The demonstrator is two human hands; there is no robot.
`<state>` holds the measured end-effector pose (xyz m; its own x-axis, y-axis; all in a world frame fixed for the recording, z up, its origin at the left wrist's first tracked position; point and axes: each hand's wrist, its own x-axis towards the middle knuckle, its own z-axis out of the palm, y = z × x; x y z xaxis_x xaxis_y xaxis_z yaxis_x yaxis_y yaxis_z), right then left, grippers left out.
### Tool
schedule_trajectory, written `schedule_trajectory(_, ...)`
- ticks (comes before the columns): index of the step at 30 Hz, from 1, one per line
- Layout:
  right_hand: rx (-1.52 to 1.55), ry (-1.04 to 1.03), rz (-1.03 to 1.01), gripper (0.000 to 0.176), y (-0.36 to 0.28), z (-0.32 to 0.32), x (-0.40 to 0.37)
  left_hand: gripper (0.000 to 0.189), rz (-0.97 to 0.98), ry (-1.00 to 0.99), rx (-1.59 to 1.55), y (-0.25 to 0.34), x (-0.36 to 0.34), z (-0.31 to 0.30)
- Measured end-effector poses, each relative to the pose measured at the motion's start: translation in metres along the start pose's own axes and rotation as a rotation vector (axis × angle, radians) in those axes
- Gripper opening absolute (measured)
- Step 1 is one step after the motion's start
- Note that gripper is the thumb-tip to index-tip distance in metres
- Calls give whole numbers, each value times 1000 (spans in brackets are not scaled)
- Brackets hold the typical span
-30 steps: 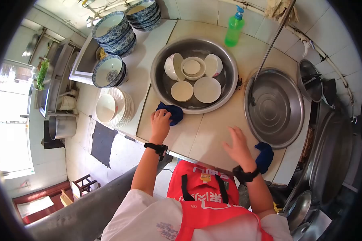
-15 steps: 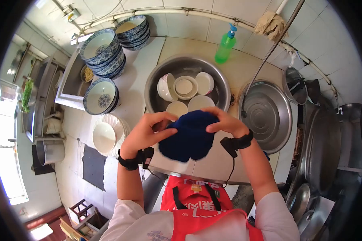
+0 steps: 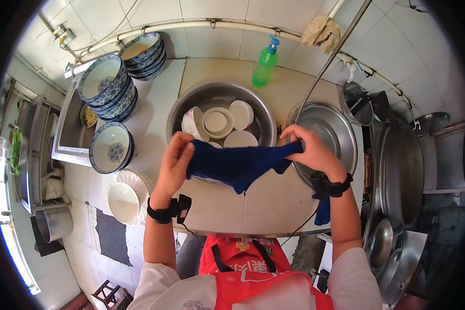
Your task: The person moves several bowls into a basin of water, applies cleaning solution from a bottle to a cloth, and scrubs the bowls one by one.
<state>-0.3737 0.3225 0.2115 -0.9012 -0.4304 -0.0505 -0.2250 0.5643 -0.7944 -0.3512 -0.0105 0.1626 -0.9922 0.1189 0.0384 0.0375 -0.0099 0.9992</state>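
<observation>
A dark blue cloth (image 3: 237, 164) is stretched between my two hands above the counter. My left hand (image 3: 177, 157) pinches its left end, and my right hand (image 3: 311, 150) grips its right end. The cloth sags a little in the middle, its lower edge hanging uneven. Just behind it stands a metal basin (image 3: 176, 106) with several white bowls (image 3: 240, 114) inside; the cloth hides the basin's near part. Beyond my right hand lies a wide, shallow metal basin (image 3: 336, 134), partly covered by that hand.
Blue-and-white bowls (image 3: 108, 93) stand in stacks at the left, near scalloped white dishes (image 3: 125, 199). A green pump bottle (image 3: 265, 64) is by the wall. Another blue cloth (image 3: 323, 212) hangs at the counter's right edge. Metal pans (image 3: 382, 243) sit at the far right.
The cloth was bunched and rounded between my hands; now it is pulled out wide. My hands have moved apart, and the whole view has shifted slightly.
</observation>
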Motion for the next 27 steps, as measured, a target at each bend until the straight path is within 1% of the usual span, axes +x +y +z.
schedule_trajectory(1,-82,-3,26,28,-3,-7,-3,4,2,-1,-1,-2,3,-3)
schedule_trajectory(2,-102,-6,-103,26,5,-11,-7,5,37,70,-16,-6,5,-8)
schedule_trajectory(3,-104,-5,-104,26,3,-13,-11,5,72,142,-32,-7,6,-11)
schedule_trajectory(5,-35,15,-68,24,-4,-15,-20,6,89,151,-50,-4,4,-12)
schedule_trajectory(6,-37,17,-72,24,-6,-17,-21,8,3,90,-44,-1,1,-13)
schedule_trajectory(7,-57,112,-135,24,-9,-18,-21,10,-83,29,-38,2,-1,-12)
schedule_trajectory(8,-77,209,-198,25,-12,-20,-22,10,-78,29,-37,3,-3,-10)
schedule_trajectory(9,-80,214,-201,25,-14,-22,-19,13,-277,-133,-361,4,-4,-7)
schedule_trajectory(10,-104,328,-275,25,-18,-25,-12,17,-474,-302,-684,3,-5,-4)
schedule_trajectory(11,-130,442,-350,25,-20,-29,-5,28,-583,-429,-932,-25,-6,0)
schedule_trajectory(12,-130,501,-391,23,-19,-33,5,33,-629,-463,-940,-40,-13,16)
schedule_trajectory(13,-136,508,-399,23,-15,-36,14,39,-643,-521,-911,-38,-21,32)
schedule_trajectory(14,-78,529,-412,23,-12,-39,25,44,-708,-565,-868,-53,-27,44)
schedule_trajectory(15,-20,548,-426,23,-12,-43,33,50,-677,-696,-908,-57,-31,58)
schedule_trajectory(16,-24,481,-410,22,-18,-47,38,55,-615,-682,-917,-60,-36,70)
schedule_trajectory(17,-33,482,-417,22,-18,-49,43,59,-553,-667,-927,-62,-37,78)
schedule_trajectory(18,-40,336,-366,20,-14,-50,49,59,-541,-673,-929,-57,-35,83)
schedule_trajectory(20,-57,26,-236,14,5,-51,56,60,-380,-462,-912,-40,-32,88)
schedule_trajectory(21,-69,25,-240,14,13,-48,59,60,-368,-465,-918,-38,-28,87)
schedule_trajectory(23,181,-431,124,18,25,-44,64,56,78,-377,-278,-36,-20,79)
schedule_trajectory(24,169,-435,121,18,27,-45,71,55,228,-247,-7,-35,-20,75)
schedule_trajectory(25,170,-580,143,23,29,-45,79,55,235,-239,-12,-29,-21,70)
schedule_trajectory(26,173,-725,164,29,32,-46,87,57,313,-164,107,-20,-24,64)
schedule_trajectory(27,165,-729,160,29,39,-50,101,58,387,-88,228,-11,-27,60)
